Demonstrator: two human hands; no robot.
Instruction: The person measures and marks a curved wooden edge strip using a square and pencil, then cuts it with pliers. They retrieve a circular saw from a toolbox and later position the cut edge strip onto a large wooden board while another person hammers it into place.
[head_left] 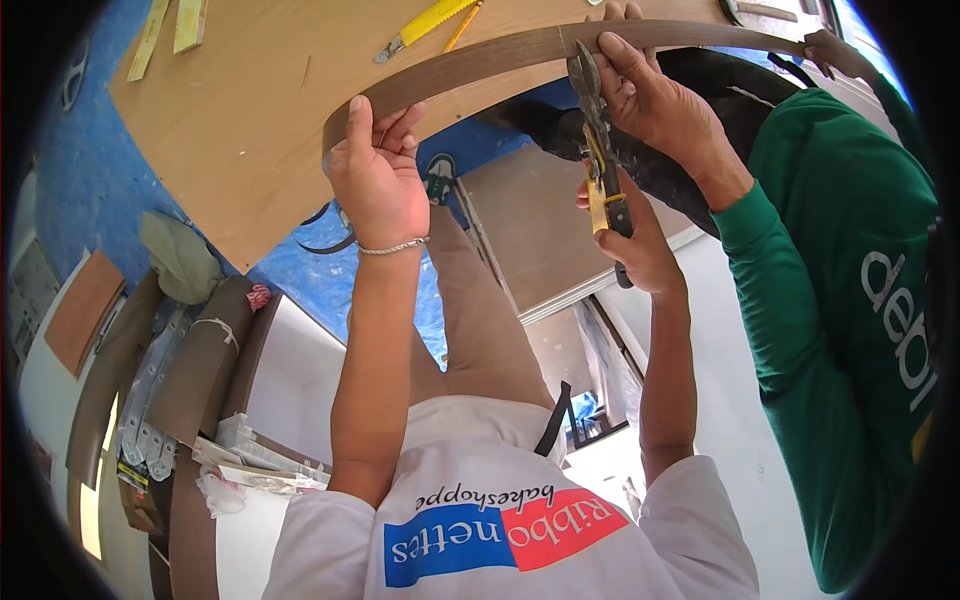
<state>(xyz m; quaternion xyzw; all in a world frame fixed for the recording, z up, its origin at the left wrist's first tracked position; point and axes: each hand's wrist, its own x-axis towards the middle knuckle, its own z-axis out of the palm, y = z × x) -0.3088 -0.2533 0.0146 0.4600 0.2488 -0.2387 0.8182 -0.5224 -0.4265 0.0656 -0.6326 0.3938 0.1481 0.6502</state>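
Observation:
A long brown edging strip (470, 62) bows across the top of the head view, over a plywood board (230, 130). My left hand (380, 175) grips the strip at its left end, thumb up and fingers curled. My right hand (630, 240) holds snips (600, 160) by their black and yellow handles, with the blades up at the strip. Just right of the blades, a co-worker's hand (650, 95) pinches the strip; their other hand (830, 55) holds it at the far right.
A yellow utility knife (418, 30), a pencil (460, 25), wood offcuts (188, 20) and a hammer (760, 8) lie on the board. The co-worker's green sleeve (770, 280) is close on my right. Rolled sheets (200, 370) and panels stand at lower left, beside blue floor covering (70, 180).

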